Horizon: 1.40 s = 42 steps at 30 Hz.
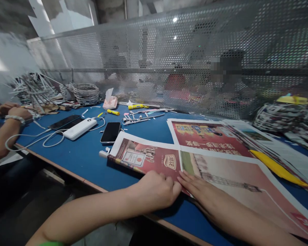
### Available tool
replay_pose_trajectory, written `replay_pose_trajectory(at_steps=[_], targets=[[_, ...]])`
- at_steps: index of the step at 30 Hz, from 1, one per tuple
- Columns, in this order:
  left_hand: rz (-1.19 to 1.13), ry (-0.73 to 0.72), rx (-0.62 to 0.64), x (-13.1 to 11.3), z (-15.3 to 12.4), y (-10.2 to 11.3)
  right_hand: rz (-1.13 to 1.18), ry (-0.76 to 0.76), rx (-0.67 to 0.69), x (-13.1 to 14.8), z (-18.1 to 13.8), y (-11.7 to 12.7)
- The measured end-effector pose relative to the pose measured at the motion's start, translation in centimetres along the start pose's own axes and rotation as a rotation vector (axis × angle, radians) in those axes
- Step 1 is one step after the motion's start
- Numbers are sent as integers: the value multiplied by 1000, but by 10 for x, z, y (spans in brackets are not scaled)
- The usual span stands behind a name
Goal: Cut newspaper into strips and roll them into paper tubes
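A large printed newspaper sheet [220, 171], mostly red with a pale border, lies creased on the blue table. Its near left edge is turned up in a narrow fold. At that near edge my left hand [160, 188] is closed, fingers curled over the paper. My right hand [197, 186] lies beside it with fingers stretched out flat on the sheet, close to the left knuckles. What the thumbs do beneath the edge is hidden. A yellow object [278, 168], long and flat, rests along the sheet's right side near more layered newspapers [295, 153].
A phone [110, 132], a white power bank [80, 128] with cables and a dark phone [64, 122] lie leftward. Glue sticks [113, 112], tissues [110, 102] and woven paper baskets [86, 93] stand farther back. A perforated metal screen [143, 61] borders the table. Another person's hands [19, 112] are at left.
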<state>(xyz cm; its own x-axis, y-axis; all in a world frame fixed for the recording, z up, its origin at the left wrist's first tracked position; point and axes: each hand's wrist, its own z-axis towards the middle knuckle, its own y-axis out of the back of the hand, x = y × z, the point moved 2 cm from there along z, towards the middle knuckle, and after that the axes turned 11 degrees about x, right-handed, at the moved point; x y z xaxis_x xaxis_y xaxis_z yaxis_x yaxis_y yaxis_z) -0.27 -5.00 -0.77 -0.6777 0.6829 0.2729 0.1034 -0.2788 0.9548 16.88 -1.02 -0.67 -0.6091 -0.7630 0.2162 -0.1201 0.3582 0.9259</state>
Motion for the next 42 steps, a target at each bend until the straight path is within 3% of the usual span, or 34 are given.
replay_pose_trajectory(at_steps=[4,8,14,18,27,35,42], targets=[[-53,3,24,5,-1,14,104,61,-31,11,-11,27],[-175,-30,197,17,1,26,155,18,103,3,-15,49],[-314,-46,314,49,19,18,103,120,142,-20,7,62],[-368,-54,433,63,29,10,64,83,125,-29,17,61],[-359,129,277,86,53,-3,-95,-159,-58,-55,40,56],[-415,273,180,83,52,-29,9,-138,-123,-65,50,46],[-467,359,153,86,54,-37,-5,-174,-215,-68,53,42]])
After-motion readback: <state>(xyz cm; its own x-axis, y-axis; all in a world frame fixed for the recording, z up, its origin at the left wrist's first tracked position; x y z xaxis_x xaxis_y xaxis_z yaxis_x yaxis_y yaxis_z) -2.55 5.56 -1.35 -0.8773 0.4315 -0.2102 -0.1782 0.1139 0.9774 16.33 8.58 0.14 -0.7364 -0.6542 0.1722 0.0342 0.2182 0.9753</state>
